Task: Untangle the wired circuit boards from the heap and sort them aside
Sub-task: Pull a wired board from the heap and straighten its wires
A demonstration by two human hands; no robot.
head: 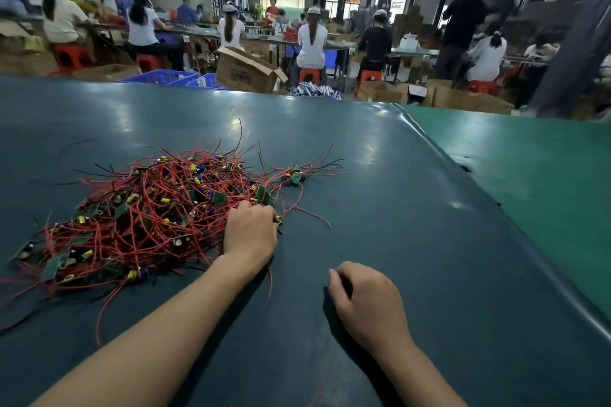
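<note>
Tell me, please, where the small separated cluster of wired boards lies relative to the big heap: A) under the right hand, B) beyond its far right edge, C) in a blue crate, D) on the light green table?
B: the separated cluster sits on the dark green table just past the heap, beyond the left hand.

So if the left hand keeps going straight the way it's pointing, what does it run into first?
Probably the green circuit board at the heap's right edge, just beyond the left hand's knuckles; red wires lie there too, and depth is hard to judge.

One head-worn wide-angle view looks forward and down across the table (380,175), close above its near edge, workshop beyond.
</note>
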